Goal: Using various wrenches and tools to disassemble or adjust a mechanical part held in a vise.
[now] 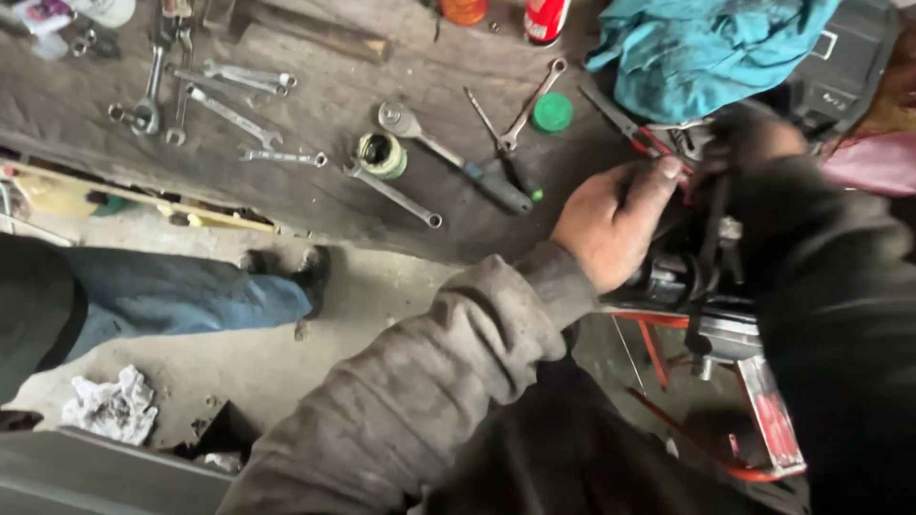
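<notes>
The left hand point(615, 224) is closed around the top of a dark engine part point(701, 277), thumb pressed flat along its upper edge. The right hand point(759, 138) sits just beyond the left, dark with grime, fingers curled onto the same part; how firmly it grips cannot be told. The part stands on a red metal frame point(763, 410) directly below both hands. A teal cloth point(697, 52) lies on the bench above the right hand. Left of the left hand, on the wooden bench point(315, 124), lie a screwdriver point(501, 157), a green cap point(551, 113), a roll of tape point(382, 154) and several wrenches point(239, 114). Far left, another person's leg in blue jeans point(181, 296) rests on the floor
</notes>
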